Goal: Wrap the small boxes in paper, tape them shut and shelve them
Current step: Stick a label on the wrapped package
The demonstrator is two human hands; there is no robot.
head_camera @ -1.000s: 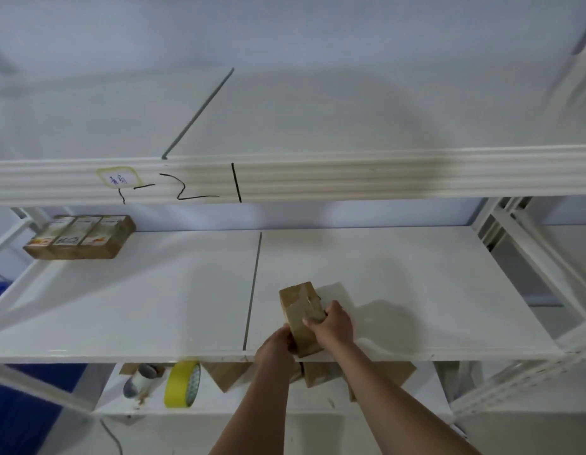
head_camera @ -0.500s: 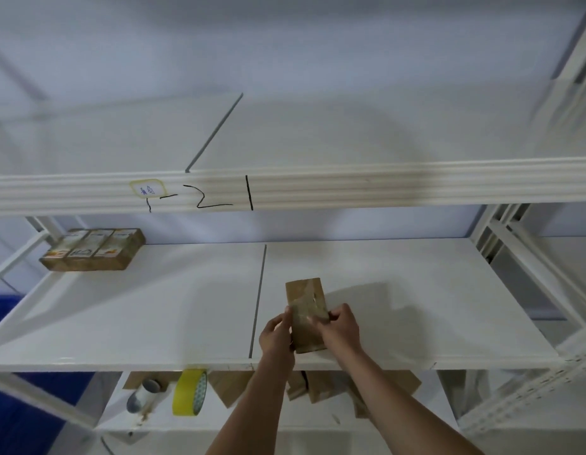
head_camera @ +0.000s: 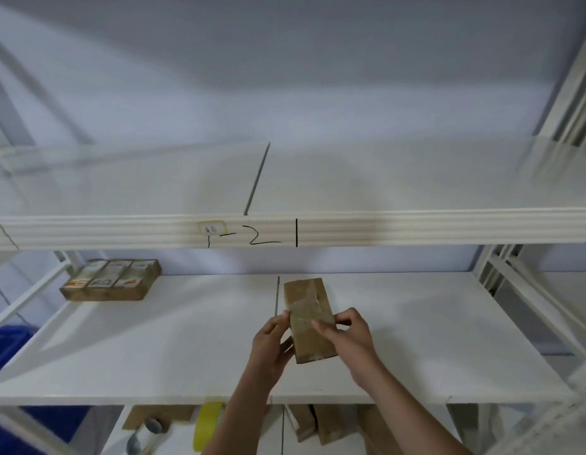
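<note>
While I've got both hands on this one, here's where things stand: my left hand (head_camera: 268, 343) is pinching the left edge of the wrapped box (head_camera: 309, 318) and my right hand (head_camera: 349, 339) has its fingers curled over the top and right side, so the two hands are close together with the parcel clamped between them. It's all in brown paper with what looks like clear tape across the top, so I'd say wrapping and taping are done and this is the shelving bit. The box is over the middle shelf (head_camera: 186, 349), just right of the seam between the two boards; I honestly can't tell if the bottom is resting on the board or a hair above it. Way off at the back left corner sits a row of three boxes (head_camera: 111, 280) with printed labels facing up, well apart from mine. The beam above has a little sticker and some black marker scribble (head_camera: 252, 236). Down below the shelf edge I can see a yellow tape roll (head_camera: 206, 425) and some brown paper sheets (head_camera: 321, 425), so more wrapping is probably coming. Next move, I reckon: set it flat, nudge it where it belongs, let go with both hands without tipping it.
</note>
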